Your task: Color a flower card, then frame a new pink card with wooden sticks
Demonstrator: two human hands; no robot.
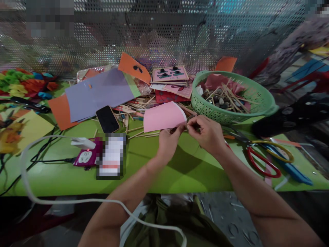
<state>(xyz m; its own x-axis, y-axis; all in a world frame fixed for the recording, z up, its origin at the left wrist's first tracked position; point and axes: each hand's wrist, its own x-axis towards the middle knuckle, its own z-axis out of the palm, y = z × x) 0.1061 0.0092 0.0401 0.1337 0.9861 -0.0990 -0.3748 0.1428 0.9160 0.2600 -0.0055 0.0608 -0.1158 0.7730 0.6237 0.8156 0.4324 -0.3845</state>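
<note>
A pink sheet of paper (pixel 164 117), bent in a curve with a white underside showing at its right edge, is held above the green table. My left hand (pixel 169 140) is closed on its lower right corner between thumb and fingers. Close by on the right, my right hand (pixel 205 132) is closed in a pinch near that same corner. What its fingertips hold, if anything, is too small to make out. Thin wooden sticks (pixel 135 132) lie on the table beneath and beside the paper.
A green basket (pixel 231 116) of sticks and stones stands behind my right hand. Scissors (pixel 264 161) and a blue cutter (pixel 295 171) lie to the right. On the left are a dark phone (pixel 107 119), a purple power socket (pixel 86 154) and a white cable (pixel 25 171) crossing my left arm.
</note>
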